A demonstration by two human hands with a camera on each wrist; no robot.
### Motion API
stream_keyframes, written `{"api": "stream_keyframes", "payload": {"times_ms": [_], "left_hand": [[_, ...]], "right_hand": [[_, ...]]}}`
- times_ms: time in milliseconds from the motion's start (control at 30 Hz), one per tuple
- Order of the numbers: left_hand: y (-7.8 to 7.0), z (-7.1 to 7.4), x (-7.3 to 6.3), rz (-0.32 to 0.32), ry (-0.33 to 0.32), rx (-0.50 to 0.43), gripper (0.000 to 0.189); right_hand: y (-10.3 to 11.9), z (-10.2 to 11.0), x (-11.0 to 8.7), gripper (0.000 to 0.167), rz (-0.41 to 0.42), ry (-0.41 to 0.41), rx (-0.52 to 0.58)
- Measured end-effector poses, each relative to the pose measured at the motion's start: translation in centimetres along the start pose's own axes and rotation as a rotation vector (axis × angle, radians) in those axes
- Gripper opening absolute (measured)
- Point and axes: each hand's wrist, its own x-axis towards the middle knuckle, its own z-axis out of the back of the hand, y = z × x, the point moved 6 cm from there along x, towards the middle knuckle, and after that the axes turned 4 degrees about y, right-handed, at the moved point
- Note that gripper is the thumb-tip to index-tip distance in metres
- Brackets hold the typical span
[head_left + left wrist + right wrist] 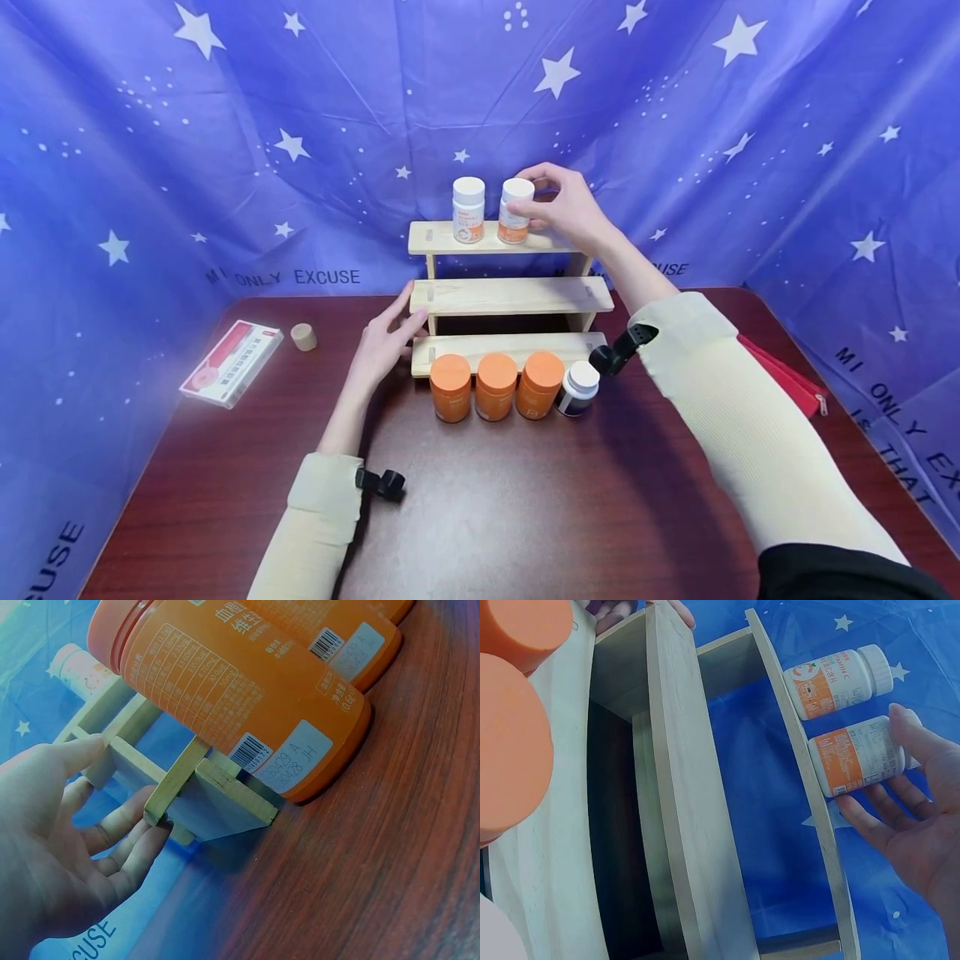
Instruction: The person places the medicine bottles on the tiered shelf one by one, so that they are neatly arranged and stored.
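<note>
A three-tier wooden shelf rack (510, 295) stands at the back of the table. My right hand (566, 208) pinches a white-capped bottle (862, 756) with an orange-and-white label, thumb at the cap and fingers behind; its base is right at the top tier. Just left of it, a matching white bottle (468, 212) stands upright on that tier. My left hand (381, 346) holds the rack's left side, thumb on the middle tier's end and fingers curled at the lower tier's end (176, 780).
Several containers line up before the lowest tier: orange jars (496, 387) and a dark bottle with a white cap (578, 388). On the left lie a red-and-white box (232, 364) and a small wooden cylinder (303, 337). A red zippered pouch (783, 379) lies at the right.
</note>
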Motion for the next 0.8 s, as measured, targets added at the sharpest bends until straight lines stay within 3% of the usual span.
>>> {"api": "stream_keyframes", "payload": {"times_ms": [800], "left_hand": [[-0.01, -0.25, 0.1, -0.007, 0.012, -0.023, 0.063]], "right_hand": [[0.15, -0.24, -0.31, 0.043, 0.033, 0.013, -0.042]]}}
